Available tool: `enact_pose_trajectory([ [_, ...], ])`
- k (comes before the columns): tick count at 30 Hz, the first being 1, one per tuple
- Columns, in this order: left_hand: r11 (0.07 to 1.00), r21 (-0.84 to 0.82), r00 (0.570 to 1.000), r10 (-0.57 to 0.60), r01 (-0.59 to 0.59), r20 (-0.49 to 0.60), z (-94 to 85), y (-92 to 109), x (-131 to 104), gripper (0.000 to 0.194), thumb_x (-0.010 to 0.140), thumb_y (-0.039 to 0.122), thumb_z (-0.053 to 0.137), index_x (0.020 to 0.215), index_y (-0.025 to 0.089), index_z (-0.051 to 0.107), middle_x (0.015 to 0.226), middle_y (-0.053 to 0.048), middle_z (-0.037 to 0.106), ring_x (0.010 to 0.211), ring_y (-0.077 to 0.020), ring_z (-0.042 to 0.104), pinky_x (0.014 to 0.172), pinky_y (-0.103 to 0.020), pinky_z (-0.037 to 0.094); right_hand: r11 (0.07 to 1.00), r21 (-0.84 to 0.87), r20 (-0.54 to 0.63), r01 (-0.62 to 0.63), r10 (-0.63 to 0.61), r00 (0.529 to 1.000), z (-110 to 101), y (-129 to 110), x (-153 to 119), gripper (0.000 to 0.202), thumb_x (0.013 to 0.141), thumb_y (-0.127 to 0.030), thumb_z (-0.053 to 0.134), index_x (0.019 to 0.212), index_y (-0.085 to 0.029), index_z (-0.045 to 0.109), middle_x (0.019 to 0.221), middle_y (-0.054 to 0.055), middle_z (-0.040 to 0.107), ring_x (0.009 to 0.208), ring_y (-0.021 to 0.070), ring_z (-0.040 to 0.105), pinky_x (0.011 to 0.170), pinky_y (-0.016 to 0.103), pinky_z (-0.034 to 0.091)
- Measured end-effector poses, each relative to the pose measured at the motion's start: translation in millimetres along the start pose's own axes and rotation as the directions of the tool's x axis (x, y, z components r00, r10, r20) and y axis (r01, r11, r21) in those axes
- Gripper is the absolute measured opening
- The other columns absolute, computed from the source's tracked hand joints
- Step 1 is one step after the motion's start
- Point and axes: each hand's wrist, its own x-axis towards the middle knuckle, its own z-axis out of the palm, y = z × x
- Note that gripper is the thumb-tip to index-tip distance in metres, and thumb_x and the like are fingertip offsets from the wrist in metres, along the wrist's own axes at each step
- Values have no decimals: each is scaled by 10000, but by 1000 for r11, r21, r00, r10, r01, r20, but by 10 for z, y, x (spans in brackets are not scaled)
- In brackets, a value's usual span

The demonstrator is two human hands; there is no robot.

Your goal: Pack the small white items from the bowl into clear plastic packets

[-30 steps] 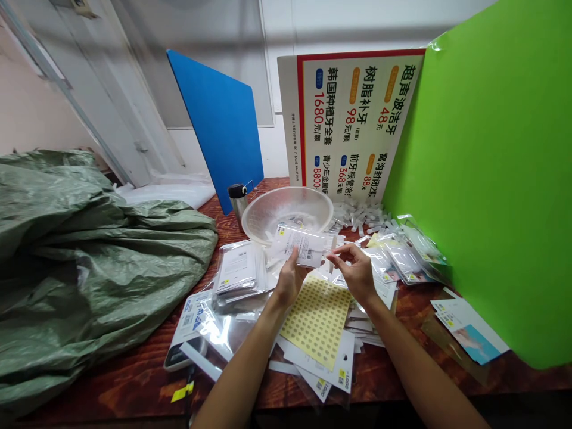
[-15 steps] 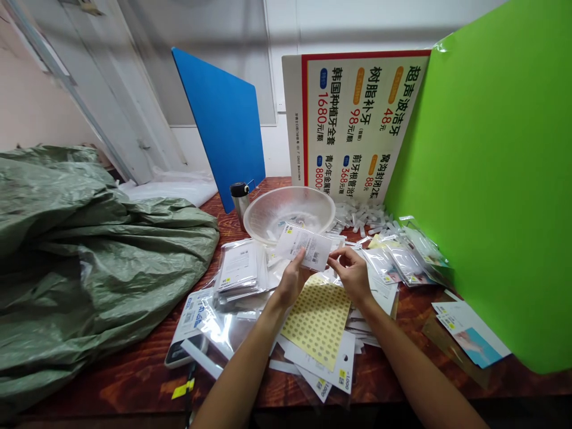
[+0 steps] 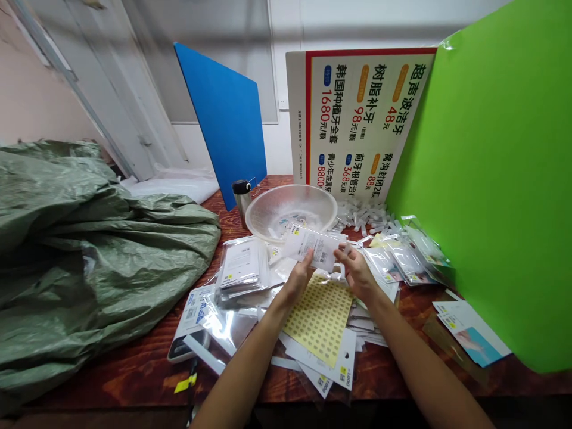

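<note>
My left hand [image 3: 300, 279] grips a white printed card packet [image 3: 313, 245] from below, with the thumb lying on its face. The packet is tilted and has a small yellow mark at its upper left. At its right end, my right hand [image 3: 357, 271] is closed, thumb and fingertips pinched at the packet's edge. A narrow clear strip hangs by these fingers; whether it belongs to the packet I cannot tell. Below both hands lies a yellow sheet of small round stickers [image 3: 319, 319], over white cards [image 3: 342, 372] in clear sleeves.
Behind the packet stands a translucent basin [image 3: 254, 217], with a steel flask [image 3: 242, 202] beside it. Stacked cards [image 3: 239, 262] lie left, filled packets [image 3: 406, 262] right. Small clear pieces [image 3: 364, 214] are heaped behind. Blue [image 3: 227, 119] and green [image 3: 496, 179] boards stand around; green tarp [image 3: 102, 262] fills the left.
The packet has shifted slightly right and down in my left hand. My right hand has turned, its fingers now closer against the packet's right edge. The view has moved slightly.
</note>
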Motion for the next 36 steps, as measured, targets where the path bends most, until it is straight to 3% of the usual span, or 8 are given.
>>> enact_pose_trajectory([
  [5, 960, 273, 998, -61, 60, -7, -20, 24, 6, 600, 860, 639, 656, 1201, 145, 684, 1244, -165, 703, 1119, -311, 673, 980, -435, 505, 967, -139, -139, 215, -234, 962, 4, 5, -40, 375, 689, -430, 863, 899, -173, 688, 784, 27, 687, 618, 168, 597, 507, 274, 469],
  [8, 925, 365, 991, -128, 109, 30, -29, 121, -14, 710, 836, 749, 579, 1054, 91, 730, 1055, -197, 750, 895, -288, 724, 845, -409, 540, 789, -402, -165, 465, -562, 811, -72, -32, -73, 265, 807, -382, 786, 995, -208, 716, 889, 44, 732, 732, 210, 655, 634, 341, 537],
  [12, 967, 251, 979, -97, 50, 180, -33, 202, -59, 809, 770, 821, 574, 1091, 93, 724, 1041, -191, 748, 899, -297, 721, 826, -402, 544, 295, -653, 223, 698, -805, 549, -153, -84, -97, 175, 893, -201, 677, 1011, -297, 764, 1057, 42, 750, 1011, 259, 664, 920, 469, 527],
  [15, 991, 134, 991, -29, 11, 133, -31, 193, -59, 716, 757, 742, 682, 1105, 117, 707, 1011, -150, 752, 922, -284, 715, 826, -391, 551, 130, -652, 394, 747, -784, 480, -152, -72, -73, 291, 919, -119, 604, 1020, -335, 770, 1164, 30, 728, 1157, 263, 604, 999, 505, 494],
  [18, 992, 124, 999, -8, 12, -33, -27, 165, -25, 512, 735, 541, 831, 983, 108, 719, 926, -105, 756, 841, -228, 713, 794, -351, 557, 146, -669, 405, 729, -751, 522, -130, -35, -45, 312, 912, -114, 598, 1092, -325, 741, 1277, 46, 670, 1246, 270, 552, 1057, 522, 454],
  [22, 997, 72, 991, 34, -25, -133, -32, 156, 12, 436, 691, 438, 889, 919, 104, 726, 914, -94, 766, 841, -210, 718, 837, -356, 569, 383, -674, 160, 631, -759, 631, -138, -7, -27, 383, 869, -204, 648, 1247, -257, 610, 1300, 107, 580, 1273, 289, 516, 1113, 545, 393],
  [31, 999, 32, 997, 9, -7, -74, 2, 156, -30, 439, 716, 380, 883, 1035, 109, 751, 1073, -123, 770, 1048, -276, 714, 1033, -441, 516, 866, -230, -71, 444, -470, 880, -155, 31, 62, 217, 786, -373, 785, 874, -233, 644, 1097, 54, 611, 1039, 227, 600, 920, 371, 505],
  [36, 1000, 20, 1000, 7, -7, -27, 42, 99, -42, 470, 738, 395, 869, 1112, 145, 733, 1214, -125, 730, 1192, -311, 654, 1109, -485, 455, 972, -80, 36, 223, -220, 975, -170, 27, 63, 242, 706, -390, 852, 841, -235, 724, 1059, 37, 666, 968, 210, 614, 852, 329, 504],
])
